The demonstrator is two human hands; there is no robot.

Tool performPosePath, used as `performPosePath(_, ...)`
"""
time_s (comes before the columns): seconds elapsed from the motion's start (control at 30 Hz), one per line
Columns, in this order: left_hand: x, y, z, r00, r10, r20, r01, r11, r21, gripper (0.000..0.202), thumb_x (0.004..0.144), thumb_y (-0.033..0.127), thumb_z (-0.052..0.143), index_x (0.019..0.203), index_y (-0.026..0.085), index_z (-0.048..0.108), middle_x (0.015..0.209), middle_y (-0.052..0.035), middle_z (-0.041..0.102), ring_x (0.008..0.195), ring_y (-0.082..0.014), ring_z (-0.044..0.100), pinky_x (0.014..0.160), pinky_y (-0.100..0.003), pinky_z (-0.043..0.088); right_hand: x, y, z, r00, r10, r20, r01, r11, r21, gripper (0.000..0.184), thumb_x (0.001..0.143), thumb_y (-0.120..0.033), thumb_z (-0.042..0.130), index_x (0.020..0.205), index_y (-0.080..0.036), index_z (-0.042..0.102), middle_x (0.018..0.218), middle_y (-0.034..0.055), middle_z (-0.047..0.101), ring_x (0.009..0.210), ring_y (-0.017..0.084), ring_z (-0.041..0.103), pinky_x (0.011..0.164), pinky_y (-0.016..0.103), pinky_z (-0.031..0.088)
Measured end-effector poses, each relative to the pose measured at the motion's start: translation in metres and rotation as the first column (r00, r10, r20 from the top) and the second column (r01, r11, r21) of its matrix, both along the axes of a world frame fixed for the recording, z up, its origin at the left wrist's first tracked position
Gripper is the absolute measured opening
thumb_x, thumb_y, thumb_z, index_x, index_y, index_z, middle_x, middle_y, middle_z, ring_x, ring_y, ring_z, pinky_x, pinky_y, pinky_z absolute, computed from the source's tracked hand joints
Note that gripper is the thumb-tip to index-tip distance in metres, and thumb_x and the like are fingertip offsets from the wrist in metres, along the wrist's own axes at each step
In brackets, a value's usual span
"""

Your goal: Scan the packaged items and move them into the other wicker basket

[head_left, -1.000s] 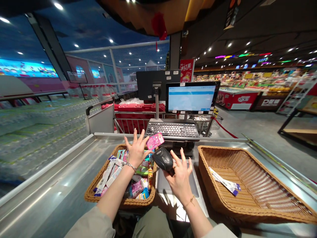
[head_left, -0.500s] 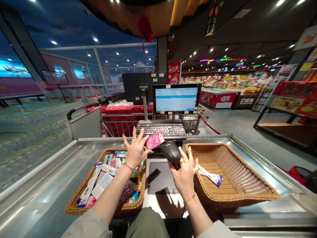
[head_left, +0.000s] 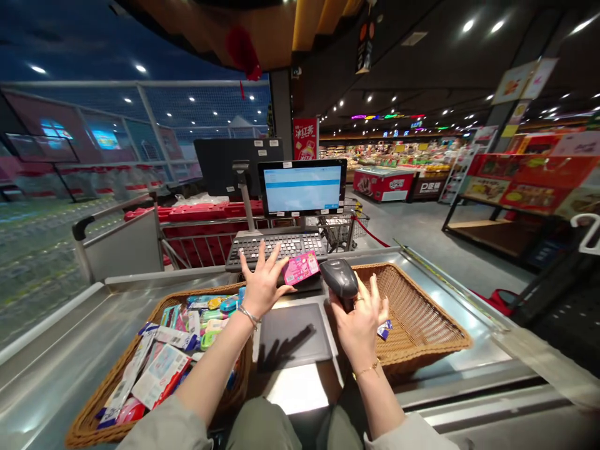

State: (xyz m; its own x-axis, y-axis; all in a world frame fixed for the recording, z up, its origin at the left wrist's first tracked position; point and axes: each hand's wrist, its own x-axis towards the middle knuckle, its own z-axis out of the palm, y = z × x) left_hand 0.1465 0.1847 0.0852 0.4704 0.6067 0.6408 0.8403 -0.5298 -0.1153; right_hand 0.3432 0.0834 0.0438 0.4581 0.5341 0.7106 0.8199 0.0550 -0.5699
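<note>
My left hand (head_left: 263, 281) holds a small pink packet (head_left: 301, 267) at its right side, between thumb and forefinger, while the other fingers spread out over the keyboard (head_left: 276, 249). A black barcode scanner (head_left: 338, 278) is in my right hand (head_left: 359, 319), its head turned towards the packet. Below my left forearm stands a wicker basket (head_left: 89, 409) full of small packaged goods, among them a white-and-red box (head_left: 162, 378). Another wicker basket (head_left: 422, 312) is beyond my right hand, with a blue-and-white packet (head_left: 384, 329) inside, partly hidden by the hand.
A lit monitor (head_left: 304, 187) stands behind the keyboard. Between the baskets, a grey flat plate (head_left: 293, 334) is set in the metal counter (head_left: 150, 284). A cart with red contents (head_left: 201, 215) is behind the counter, and a shelf rack (head_left: 510, 194) stands at the right.
My view has turned right, so the surroundings shift left. Both hands have moved rightward with the packet and scanner, and the scanner is slightly higher and farther from the packet.
</note>
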Motion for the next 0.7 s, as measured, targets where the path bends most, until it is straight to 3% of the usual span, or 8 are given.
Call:
performPosePath(0.23, 0.031, 0.000, -0.001, 0.997, -0.080, -0.001, 0.080, 0.997, -0.004, 0.071, 0.073, 0.058, 0.070, 0.135, 0.027, 0.053, 0.154, -0.0125, 0.035, 0.147, -0.0389, 0.010, 0.110, -0.074, -0.006, 0.019, -0.003, 0.000, 0.996, -0.075, -0.048, 0.075, 0.997, 0.001, 0.048, 0.087, -0.051, 0.049, 0.119, -0.016, 0.062, 0.129, 0.0151, 0.062, 0.140, 0.033, 0.032, 0.111, 0.059, 0.011)
performPosePath(0.7, 0.081, 0.001, -0.010, 0.982, -0.188, -0.011, 0.188, 0.981, -0.041, 0.072, 0.073, 0.055, 0.072, 0.136, 0.028, 0.051, 0.155, -0.0111, 0.034, 0.148, -0.0377, 0.011, 0.110, -0.074, -0.005, 0.051, -0.013, 0.001, 0.952, -0.281, -0.120, 0.284, 0.959, 0.007, 0.047, 0.084, -0.045, 0.056, 0.123, -0.018, 0.058, 0.132, 0.0138, 0.060, 0.142, 0.032, 0.030, 0.112, 0.060, 0.010)
